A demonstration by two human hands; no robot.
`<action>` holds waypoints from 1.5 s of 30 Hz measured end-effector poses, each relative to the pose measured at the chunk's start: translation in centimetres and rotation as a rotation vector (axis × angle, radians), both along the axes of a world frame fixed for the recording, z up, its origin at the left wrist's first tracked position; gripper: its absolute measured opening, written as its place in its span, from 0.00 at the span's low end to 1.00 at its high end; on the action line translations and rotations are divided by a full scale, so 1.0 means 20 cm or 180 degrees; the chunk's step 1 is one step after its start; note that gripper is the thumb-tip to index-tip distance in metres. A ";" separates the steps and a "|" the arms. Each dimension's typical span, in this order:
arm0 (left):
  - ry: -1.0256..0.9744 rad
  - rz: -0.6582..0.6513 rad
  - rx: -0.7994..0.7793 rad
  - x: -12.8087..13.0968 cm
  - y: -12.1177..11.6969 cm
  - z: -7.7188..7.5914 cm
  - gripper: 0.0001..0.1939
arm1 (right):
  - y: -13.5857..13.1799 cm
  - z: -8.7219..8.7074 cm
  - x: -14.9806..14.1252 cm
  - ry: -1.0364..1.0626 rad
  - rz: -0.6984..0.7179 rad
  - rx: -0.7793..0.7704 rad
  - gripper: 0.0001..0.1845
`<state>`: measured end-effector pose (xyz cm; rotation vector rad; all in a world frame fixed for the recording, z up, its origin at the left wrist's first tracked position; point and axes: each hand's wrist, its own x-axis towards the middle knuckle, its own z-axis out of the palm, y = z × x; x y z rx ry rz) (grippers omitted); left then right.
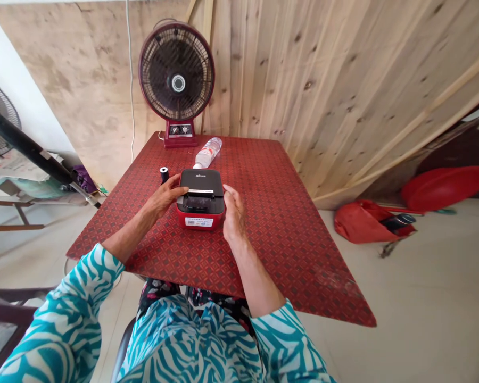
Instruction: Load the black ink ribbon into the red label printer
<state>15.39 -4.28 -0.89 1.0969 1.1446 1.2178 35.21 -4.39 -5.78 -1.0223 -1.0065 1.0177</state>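
A small red-and-black label printer (201, 202) sits on the table in front of me, its dark lid down. A white sticker shows on its red front face. My left hand (166, 196) grips its left side, with the thumb lying across the lid. Against its right side my right hand (234, 213) is pressed, the fingers bent along the edge and partly hidden. Just beyond my left fingers stands a small black roll (164, 174) with a white top. Behind the printer a clear plastic bottle (208, 152) lies on its side, cap toward the printer.
The red patterned table (287, 239) narrows toward a wooden wall (303, 80). At its far left corner stands a dark red fan (178, 80). A black pole (32, 149) rises left of the table. On the floor to the right lies a red bag (361, 221).
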 end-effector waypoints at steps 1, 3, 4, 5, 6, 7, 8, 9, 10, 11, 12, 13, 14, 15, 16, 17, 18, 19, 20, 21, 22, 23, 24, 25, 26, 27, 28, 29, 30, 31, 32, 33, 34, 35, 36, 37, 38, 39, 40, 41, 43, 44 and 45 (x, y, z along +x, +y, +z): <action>-0.0011 -0.0023 0.0007 0.00 0.00 -0.01 0.35 | 0.02 -0.01 -0.01 0.0111 0.0064 -0.0070 0.23; -0.0056 -0.0029 -0.0002 0.00 0.00 -0.02 0.35 | 0.05 -0.01 -0.01 0.0225 0.0145 -0.0118 0.23; -0.0087 -0.0005 -0.0001 0.01 0.00 -0.03 0.35 | 0.06 -0.01 -0.01 0.0232 0.0160 -0.0118 0.22; -0.0116 0.0031 0.0008 0.01 0.00 -0.04 0.35 | 0.06 0.00 -0.01 0.0212 0.0166 -0.0109 0.21; -0.0135 0.0065 0.0021 0.02 0.00 -0.04 0.35 | 0.06 0.00 -0.01 0.0173 0.0161 -0.0096 0.20; -0.0141 0.0092 0.0040 0.02 0.00 -0.05 0.34 | 0.06 0.01 -0.01 0.0128 0.0153 -0.0079 0.20; -0.0130 0.0111 0.0061 0.03 0.00 -0.05 0.34 | 0.06 0.01 -0.01 0.0086 0.0153 -0.0057 0.20; -0.0107 0.0122 0.0083 0.03 0.00 -0.05 0.34 | 0.06 0.01 0.00 0.0045 0.0167 -0.0027 0.20; -0.0081 0.0125 0.0104 0.04 0.00 -0.05 0.34 | 0.06 0.02 0.00 0.0000 0.0190 0.0013 0.21; -0.0061 0.0122 0.0126 0.04 0.00 -0.04 0.34 | 0.06 0.02 0.00 -0.0055 0.0214 0.0067 0.21; -0.0052 0.0117 0.0153 0.04 0.00 -0.04 0.34 | 0.06 0.02 0.01 -0.0128 0.0237 0.0135 0.21; -0.0046 0.0118 0.0186 0.04 0.00 -0.04 0.35 | 0.07 0.02 0.02 -0.0225 0.0260 0.0210 0.21; -0.0034 0.0120 0.0220 0.04 0.00 -0.04 0.35 | 0.07 0.01 0.03 -0.0337 0.0271 0.0283 0.21; -0.0017 0.0129 0.0256 0.05 0.00 -0.04 0.35 | 0.08 0.01 0.03 -0.0448 0.0273 0.0344 0.21; 0.0002 0.0143 0.0283 0.05 0.00 -0.04 0.35 | 0.09 0.01 0.04 -0.0541 0.0270 0.0383 0.22; 0.0014 0.0169 0.0300 0.05 0.00 -0.05 0.35 | 0.10 0.01 0.05 -0.0606 0.0279 0.0396 0.23; 0.0007 0.0207 0.0301 0.05 0.00 -0.06 0.36 | 0.11 0.01 0.05 -0.0637 0.0297 0.0383 0.24; -0.0023 0.0241 0.0280 0.05 0.00 -0.06 0.37 | 0.12 0.01 0.05 -0.0633 0.0318 0.0342 0.24; -0.0076 0.0275 0.0240 0.05 -0.01 -0.07 0.38 | 0.12 0.01 0.05 -0.0598 0.0338 0.0274 0.24; -0.0141 0.0316 0.0190 0.06 -0.01 -0.07 0.39 | 0.13 0.01 0.04 -0.0546 0.0354 0.0191 0.24; -0.0208 0.0353 0.0142 0.06 -0.01 -0.08 0.40 | 0.13 0.02 0.04 -0.0489 0.0356 0.0110 0.24; -0.0272 0.0383 0.0109 0.06 -0.01 -0.08 0.40 | 0.12 0.02 0.03 -0.0442 0.0343 0.0046 0.24; -0.0330 0.0406 0.0076 0.06 -0.01 -0.08 0.41 | 0.12 0.02 0.02 -0.0414 0.0310 0.0006 0.23; -0.0383 0.0427 0.0036 0.06 -0.02 -0.07 0.41 | 0.11 0.03 0.01 -0.0408 0.0268 -0.0005 0.23; -0.0425 0.0444 -0.0014 0.07 -0.02 -0.07 0.40 | 0.10 0.03 0.00 -0.0411 0.0224 0.0001 0.22; -0.0459 0.0449 -0.0072 0.06 -0.02 -0.06 0.40 | 0.09 0.04 -0.01 -0.0410 0.0170 0.0008 0.21; -0.0489 0.0448 -0.0133 0.06 -0.03 -0.06 0.39 | 0.08 0.04 -0.01 -0.0392 0.0118 0.0008 0.21; -0.0514 0.0452 -0.0186 0.06 -0.03 -0.06 0.38 | 0.07 0.04 -0.02 -0.0360 0.0077 0.0000 0.21; -0.0532 0.0458 -0.0217 0.06 -0.03 -0.05 0.37 | 0.06 0.04 -0.02 -0.0319 0.0050 -0.0014 0.21; -0.0551 0.0463 -0.0223 0.05 -0.03 -0.05 0.37 | 0.06 0.04 -0.02 -0.0279 0.0034 -0.0026 0.21; -0.0573 0.0468 -0.0219 0.05 -0.03 -0.05 0.37 | 0.06 0.04 -0.03 -0.0248 0.0030 -0.0034 0.21; -0.0595 0.0474 -0.0219 0.05 -0.03 -0.05 0.37 | 0.05 0.04 -0.03 -0.0225 0.0032 -0.0034 0.21; -0.0612 0.0481 -0.0224 0.05 -0.03 -0.05 0.37 | 0.05 0.04 -0.02 -0.0203 0.0040 -0.0035 0.21; -0.0624 0.0491 -0.0237 0.05 -0.03 -0.05 0.38 | 0.05 0.05 -0.02 -0.0165 0.0044 -0.0041 0.21; -0.0627 0.0501 -0.0256 0.05 -0.02 -0.04 0.37 | 0.05 0.05 -0.02 -0.0116 0.0050 -0.0047 0.20; -0.0622 0.0518 -0.0278 0.05 -0.02 -0.04 0.37 | 0.06 0.06 -0.02 -0.0066 0.0062 -0.0051 0.20; -0.0612 0.0537 -0.0291 0.05 -0.02 -0.04 0.36 | 0.06 0.06 -0.02 -0.0021 0.0075 -0.0047 0.20; -0.0601 0.0552 -0.0299 0.05 -0.02 -0.04 0.35 | 0.06 0.07 -0.02 0.0018 0.0083 -0.0036 0.20; -0.0588 0.0561 -0.0303 0.05 -0.02 -0.04 0.34 | 0.07 0.07 -0.01 0.0045 0.0089 -0.0029 0.20; -0.0576 0.0567 -0.0306 0.05 -0.02 -0.04 0.33 | 0.08 0.08 -0.01 0.0062 0.0091 -0.0036 0.20; -0.0557 0.0585 -0.0323 0.05 -0.02 -0.04 0.33 | 0.08 0.09 -0.01 0.0127 0.0106 -0.0114 0.19; -0.0550 0.0584 -0.0335 0.05 -0.02 -0.03 0.34 | 0.09 0.09 -0.01 0.0199 0.0133 -0.0177 0.18; -0.0547 0.0578 -0.0339 0.05 -0.02 -0.03 0.35 | 0.09 0.09 -0.01 0.0284 0.0172 -0.0240 0.18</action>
